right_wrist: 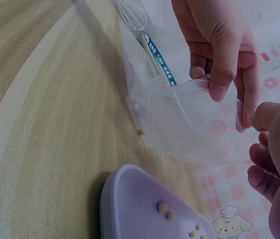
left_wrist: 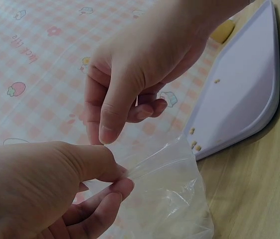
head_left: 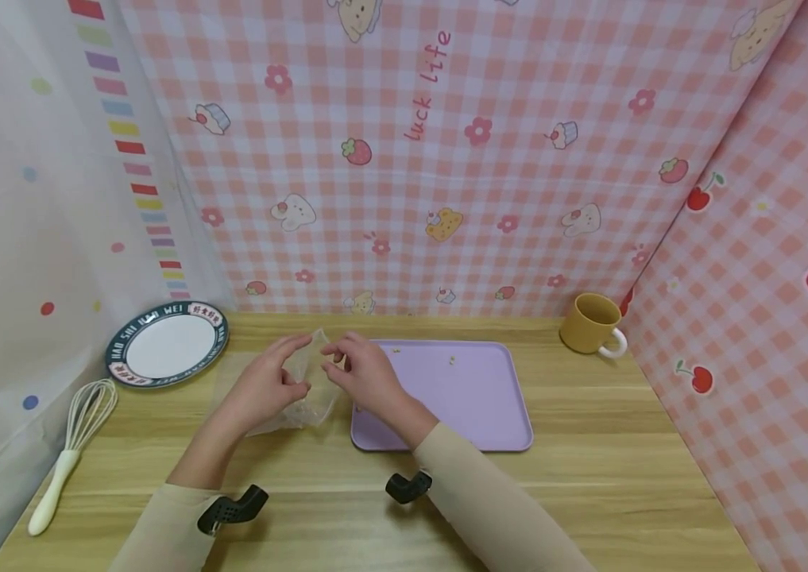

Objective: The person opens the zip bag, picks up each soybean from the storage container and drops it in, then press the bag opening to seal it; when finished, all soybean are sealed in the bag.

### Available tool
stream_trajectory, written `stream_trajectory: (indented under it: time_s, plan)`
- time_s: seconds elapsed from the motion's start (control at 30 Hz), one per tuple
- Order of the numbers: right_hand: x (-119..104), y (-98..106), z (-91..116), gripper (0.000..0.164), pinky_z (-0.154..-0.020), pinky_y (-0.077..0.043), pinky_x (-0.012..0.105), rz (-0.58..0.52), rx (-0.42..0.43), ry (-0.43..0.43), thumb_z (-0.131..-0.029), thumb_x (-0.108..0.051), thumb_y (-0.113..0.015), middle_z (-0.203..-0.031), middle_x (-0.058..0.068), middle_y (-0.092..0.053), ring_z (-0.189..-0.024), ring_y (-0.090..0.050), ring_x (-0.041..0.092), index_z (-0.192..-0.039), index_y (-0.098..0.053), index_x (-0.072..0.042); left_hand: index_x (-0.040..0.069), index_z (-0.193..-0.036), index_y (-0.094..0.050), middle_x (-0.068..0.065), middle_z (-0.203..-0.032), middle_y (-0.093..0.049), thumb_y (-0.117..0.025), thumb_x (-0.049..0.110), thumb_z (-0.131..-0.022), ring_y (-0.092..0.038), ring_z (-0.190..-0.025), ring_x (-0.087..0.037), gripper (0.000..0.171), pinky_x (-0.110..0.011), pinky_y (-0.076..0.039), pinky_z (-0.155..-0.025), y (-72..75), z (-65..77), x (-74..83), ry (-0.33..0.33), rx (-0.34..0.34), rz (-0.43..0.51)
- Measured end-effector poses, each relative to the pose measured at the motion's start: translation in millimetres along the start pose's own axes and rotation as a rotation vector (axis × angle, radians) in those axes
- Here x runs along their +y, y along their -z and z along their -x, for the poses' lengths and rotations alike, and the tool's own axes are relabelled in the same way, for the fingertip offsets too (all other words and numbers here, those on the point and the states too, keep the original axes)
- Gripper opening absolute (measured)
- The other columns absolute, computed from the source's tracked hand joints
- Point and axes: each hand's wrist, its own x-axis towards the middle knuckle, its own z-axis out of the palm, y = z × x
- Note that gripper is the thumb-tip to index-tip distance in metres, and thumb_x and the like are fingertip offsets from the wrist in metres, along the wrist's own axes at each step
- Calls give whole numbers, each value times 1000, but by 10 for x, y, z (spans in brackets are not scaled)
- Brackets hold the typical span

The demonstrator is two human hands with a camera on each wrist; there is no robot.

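Observation:
A clear plastic bag (head_left: 311,409) stands partly upright over the table, left of the lilac tray (head_left: 464,405). My left hand (head_left: 265,389) pinches the bag's upper edge between thumb and fingers, as the left wrist view shows. Opposite it, my right hand (head_left: 368,373) has thumb and forefinger together at the same edge, fingertips close to the left ones. In the right wrist view the bag (right_wrist: 184,124) hangs below both hands, and a small tan piece (right_wrist: 141,131) shows at its lower edge. Several such pieces (left_wrist: 196,146) lie on the tray.
A green-rimmed white plate (head_left: 171,344) lies at the back left, with a white-handled whisk (head_left: 71,453) in front of it. At the back right stands a mustard mug (head_left: 587,326) with a white handle. Patterned cloth (head_left: 411,183) hangs behind the wooden table (head_left: 589,477).

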Motion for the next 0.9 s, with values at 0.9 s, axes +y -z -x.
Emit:
stream_trajectory:
  time_s: [0.9]
  plan:
    - [226,162,378,11,-66,-51,23,-148,-9,-82,-97,0,-81,-94,4,-66,-74,-56,6,-108,-80,-3,2,-164,-49,-22,-165,-47,-82,1,-93,-65,-74,-16,79,-31,-57,-66,-12,-25,-44,0,2,-13]
